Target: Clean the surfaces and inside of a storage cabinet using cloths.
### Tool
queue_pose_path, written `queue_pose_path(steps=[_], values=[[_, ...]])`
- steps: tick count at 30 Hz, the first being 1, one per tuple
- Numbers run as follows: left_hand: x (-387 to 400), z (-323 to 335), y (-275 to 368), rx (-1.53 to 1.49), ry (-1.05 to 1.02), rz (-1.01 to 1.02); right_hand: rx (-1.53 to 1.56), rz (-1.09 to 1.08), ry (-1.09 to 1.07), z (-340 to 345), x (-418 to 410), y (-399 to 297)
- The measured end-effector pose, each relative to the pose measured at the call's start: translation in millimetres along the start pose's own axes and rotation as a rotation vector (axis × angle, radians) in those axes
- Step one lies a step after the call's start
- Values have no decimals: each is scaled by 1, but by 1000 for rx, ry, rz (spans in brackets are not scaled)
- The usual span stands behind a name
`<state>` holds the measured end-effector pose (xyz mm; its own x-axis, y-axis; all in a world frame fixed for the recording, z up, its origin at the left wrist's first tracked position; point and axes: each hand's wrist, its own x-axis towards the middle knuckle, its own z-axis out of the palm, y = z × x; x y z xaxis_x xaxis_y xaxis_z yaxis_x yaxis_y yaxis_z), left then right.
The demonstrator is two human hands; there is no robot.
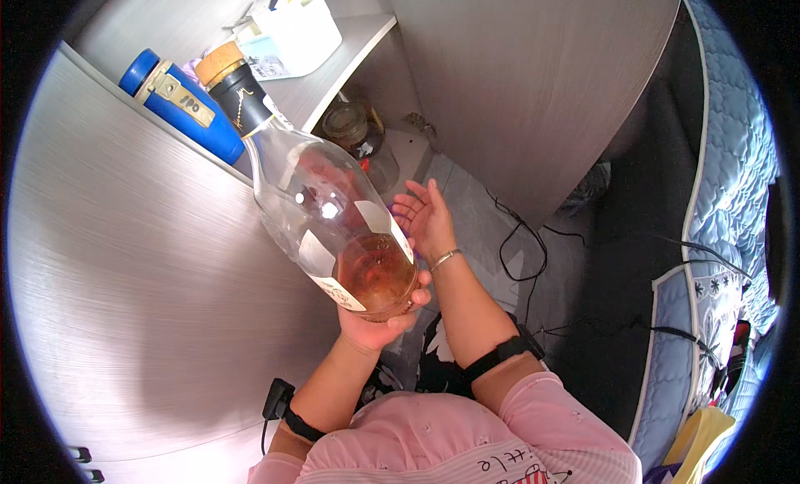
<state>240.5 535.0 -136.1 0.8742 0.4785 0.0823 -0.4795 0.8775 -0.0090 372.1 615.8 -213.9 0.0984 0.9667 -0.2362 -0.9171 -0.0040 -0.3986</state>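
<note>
A large clear glass bottle (319,196) with a cork-topped stopper (220,64) and black neck wrap leans up to the left in front of me. Reddish-amber liquid fills its lower part, and pale labels are stuck to the glass. My left hand (381,318) grips the bottle at its base, fingers curled round the right side. Just right of the bottle, my right hand (427,218) has its palm turned up and fingers apart, holding nothing. Whether it touches the glass behind the bottle cannot be told.
On the shelf (350,59) at upper left are a blue flask (184,109) and a white plastic basket (294,37) of small items. Below it stands a lidded glass jar (356,134). A black cable (525,275) lies looped on the floor. A bed with a blue quilted cover (731,140) is at right.
</note>
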Motion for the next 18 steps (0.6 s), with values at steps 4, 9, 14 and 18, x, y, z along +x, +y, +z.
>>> queue_pose_path(steps=[4,9,14,18], values=[[0,-2,1,-26,-2,-10,0,6,-2,-1,3,1],[-3,-4,0,-17,66,7,-5,21,11,-2,3,5],[-8,-6,-2,39,123,46,-25,27,36,-1,2,7],[-10,-9,-1,42,167,59,-30,13,7,-2,2,7]])
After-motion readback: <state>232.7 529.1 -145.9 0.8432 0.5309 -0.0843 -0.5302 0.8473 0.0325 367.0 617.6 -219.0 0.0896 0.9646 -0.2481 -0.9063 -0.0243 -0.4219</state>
